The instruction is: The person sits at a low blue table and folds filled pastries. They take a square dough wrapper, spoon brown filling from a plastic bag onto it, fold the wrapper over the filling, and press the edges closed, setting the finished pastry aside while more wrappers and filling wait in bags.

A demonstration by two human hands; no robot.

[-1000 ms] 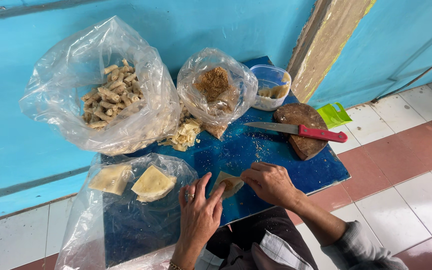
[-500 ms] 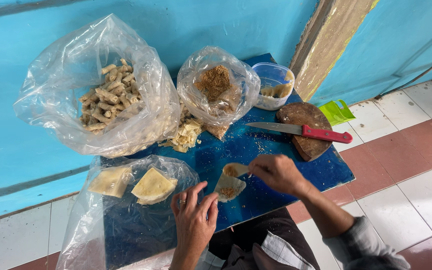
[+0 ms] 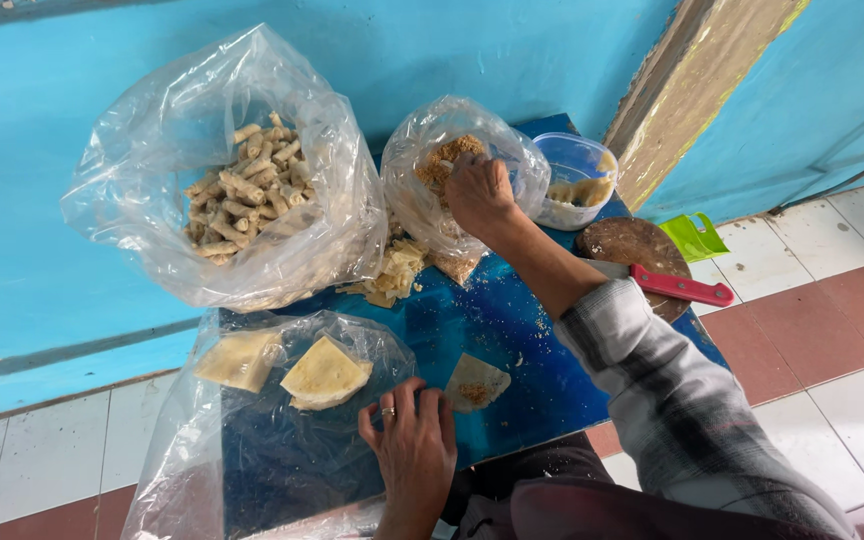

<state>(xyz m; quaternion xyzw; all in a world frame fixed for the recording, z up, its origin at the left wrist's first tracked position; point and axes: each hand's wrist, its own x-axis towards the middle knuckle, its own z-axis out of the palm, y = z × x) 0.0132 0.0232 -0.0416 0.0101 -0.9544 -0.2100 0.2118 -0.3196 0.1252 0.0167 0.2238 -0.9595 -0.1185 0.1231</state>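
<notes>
Head view, looking down: nearest, the left hand (image 3: 414,440) lies flat on the blue table (image 3: 512,330), fingers spread and gripping nothing, its fingertips just beside a small pale wrapper (image 3: 475,381) with a dab of brown filling on it. To the left of that hand a flat clear plastic bag (image 3: 242,440) lies on the table with two pale folded sheets (image 3: 325,373) inside.

Further out, a small heap of pale cut pieces (image 3: 399,268) sits on the table between the two standing bags. To the right, a round dark wooden board (image 3: 624,243) carries a knife with a red handle (image 3: 681,287), and a bright green folded packet (image 3: 694,238) lies on the tiled floor just beyond it.

Farther still, the right hand (image 3: 479,192) reaches into the mouth of a clear bag of brown crumbly filling (image 3: 442,160); its fingers are curled down into the filling, and whether they pinch any cannot be told. Beside it stands a clear plastic tub (image 3: 574,180) with yellowish contents. At the far left, against the blue wall (image 3: 402,50), a large puffed clear bag (image 3: 222,170) holds many small pale rolls (image 3: 242,190).
</notes>
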